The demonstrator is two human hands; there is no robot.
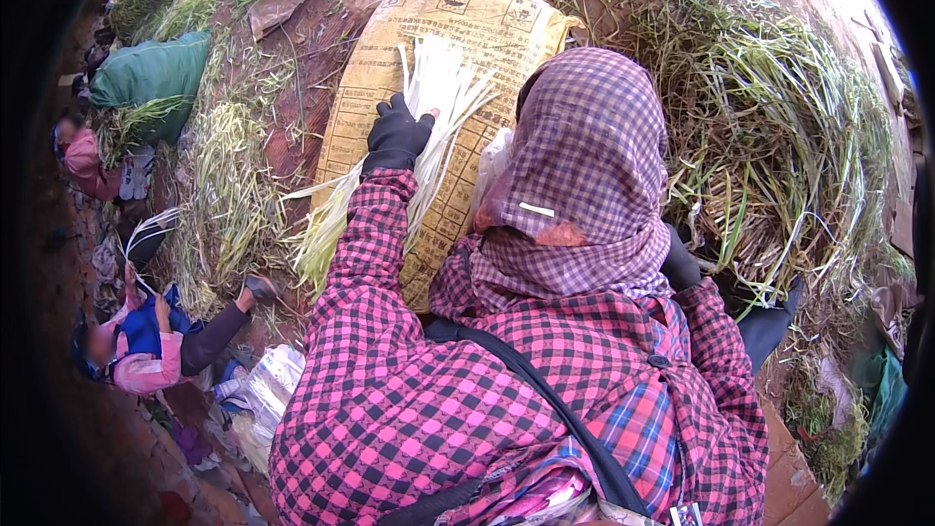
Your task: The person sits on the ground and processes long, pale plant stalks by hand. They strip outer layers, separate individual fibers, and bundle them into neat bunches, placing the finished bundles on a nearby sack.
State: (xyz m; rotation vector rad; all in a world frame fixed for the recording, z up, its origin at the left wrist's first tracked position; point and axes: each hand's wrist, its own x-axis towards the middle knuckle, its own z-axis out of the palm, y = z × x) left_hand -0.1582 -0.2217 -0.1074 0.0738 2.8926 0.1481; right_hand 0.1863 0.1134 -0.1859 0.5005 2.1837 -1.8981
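Observation:
In the head view my left hand (400, 133), in a black glove with a bare fingertip showing, is closed over a bunch of pale leafy stalks (438, 80) that look like blanched chives. Their white ends fan out beyond the fingers, and yellowish leaves trail back beneath the forearm. The bunch lies on a stuffed yellow woven sack (504, 36) printed with dark writing. My right hand (681, 261), also dark-gloved, is mostly hidden behind the checked headscarf (592, 153); it is nearest a heap of uncleaned green stalks (767, 183). A pale scrap lies on the scarf.
Loose stalks and trimmings (226, 197) cover the ground at left, near a green sack (153, 80). One person (150, 358) sits at lower left holding stalks; another (88, 161) is farther up. A white plastic bag (274, 387) stands beside my left side.

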